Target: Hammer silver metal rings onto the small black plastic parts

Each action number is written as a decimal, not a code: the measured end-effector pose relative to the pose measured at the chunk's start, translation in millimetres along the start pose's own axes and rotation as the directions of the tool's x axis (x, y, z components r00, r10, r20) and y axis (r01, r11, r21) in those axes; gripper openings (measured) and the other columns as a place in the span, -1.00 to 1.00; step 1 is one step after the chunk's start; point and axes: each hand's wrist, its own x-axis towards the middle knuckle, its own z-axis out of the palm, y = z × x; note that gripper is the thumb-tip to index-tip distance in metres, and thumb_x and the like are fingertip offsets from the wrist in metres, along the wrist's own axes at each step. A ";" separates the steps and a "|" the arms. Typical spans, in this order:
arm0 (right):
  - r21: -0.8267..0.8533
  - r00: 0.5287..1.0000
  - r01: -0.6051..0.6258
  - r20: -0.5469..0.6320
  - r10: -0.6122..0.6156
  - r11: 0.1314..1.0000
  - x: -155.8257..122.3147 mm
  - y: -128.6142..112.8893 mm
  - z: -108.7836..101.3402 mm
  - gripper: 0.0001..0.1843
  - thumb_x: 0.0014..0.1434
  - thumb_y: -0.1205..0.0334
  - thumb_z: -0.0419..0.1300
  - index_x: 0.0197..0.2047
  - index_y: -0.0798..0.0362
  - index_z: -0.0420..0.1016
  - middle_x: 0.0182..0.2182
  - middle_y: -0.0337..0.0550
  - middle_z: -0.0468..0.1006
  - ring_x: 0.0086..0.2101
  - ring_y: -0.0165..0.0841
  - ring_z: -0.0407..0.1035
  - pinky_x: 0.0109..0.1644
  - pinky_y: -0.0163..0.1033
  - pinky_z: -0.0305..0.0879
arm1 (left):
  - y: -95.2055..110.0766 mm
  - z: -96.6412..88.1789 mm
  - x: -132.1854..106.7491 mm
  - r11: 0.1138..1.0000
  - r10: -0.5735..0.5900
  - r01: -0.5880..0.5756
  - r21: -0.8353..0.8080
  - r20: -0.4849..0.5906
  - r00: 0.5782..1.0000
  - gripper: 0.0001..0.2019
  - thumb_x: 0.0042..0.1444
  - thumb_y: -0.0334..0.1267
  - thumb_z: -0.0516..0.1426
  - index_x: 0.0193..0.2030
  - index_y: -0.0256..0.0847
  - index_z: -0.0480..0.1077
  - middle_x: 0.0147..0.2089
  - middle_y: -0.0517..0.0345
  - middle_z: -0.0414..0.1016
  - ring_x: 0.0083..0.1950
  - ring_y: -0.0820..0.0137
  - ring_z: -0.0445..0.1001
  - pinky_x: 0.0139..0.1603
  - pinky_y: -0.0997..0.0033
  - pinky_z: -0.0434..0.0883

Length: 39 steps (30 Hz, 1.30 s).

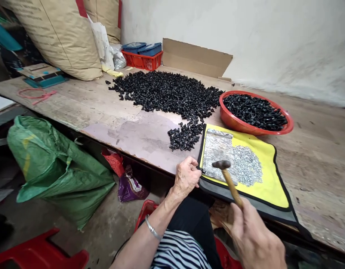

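My right hand (255, 241) grips the wooden handle of a small hammer (231, 183), whose dark metal head (221, 164) hangs just above a dented metal plate (217, 157). That plate lies on a yellow, black-edged mat (269, 179), beside a heap of tiny silver metal pieces (247, 165). My left hand (186, 177) rests at the mat's near left corner, its fingers curled next to the plate, and whatever they may hold is hidden. A large spread of small black plastic parts (166, 93) and a smaller heap of them (185, 136) lie left of the mat.
A red bowl (228, 119) full of black parts stands behind the mat on the worn wooden table (315, 160). Paper sacks, a red crate with blue boxes (141, 56) and cardboard line the back. A green sack (57, 175) sits on the floor at the left.
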 end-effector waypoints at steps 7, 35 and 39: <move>0.018 0.998 -0.060 -0.001 0.060 0.998 -7.7 -12.2 3.0 -0.69 0.24 0.26 -0.01 -0.05 0.25 0.39 -0.43 -0.02 0.58 -0.60 -0.36 0.42 -0.57 -0.31 0.20 | 0.0 -0.8 0.0 0.999 -0.010 0.010 -0.037 0.005 1.000 -0.85 -0.22 -0.41 0.07 -0.42 -0.21 0.24 -0.67 0.41 0.24 -0.74 0.56 0.26 -0.79 0.64 0.22; 0.265 0.881 -0.412 0.358 0.308 0.872 34.0 20.8 25.3 -0.55 0.13 0.02 -0.04 -0.11 0.10 0.51 -0.30 0.05 0.55 -0.29 -0.10 0.44 -0.26 -0.04 0.32 | 3.8 -15.8 -16.5 0.452 0.230 0.305 -0.838 0.440 0.868 -0.76 -0.35 -0.51 0.12 -0.42 -0.29 0.35 -0.59 0.12 0.51 -0.82 0.60 0.11 -0.93 0.61 0.19; 0.552 0.950 -0.305 0.228 0.212 0.776 34.6 -3.7 0.1 -0.70 0.16 0.07 0.03 -0.31 0.05 0.51 -0.38 -0.09 0.56 -0.35 -0.28 0.46 -0.24 -0.22 0.35 | 4.4 -13.2 -19.4 0.426 0.245 0.317 -0.848 0.445 0.861 -0.76 -0.37 -0.48 0.12 -0.43 -0.27 0.34 -0.68 0.17 0.43 -0.83 0.63 0.00 -0.96 0.65 0.08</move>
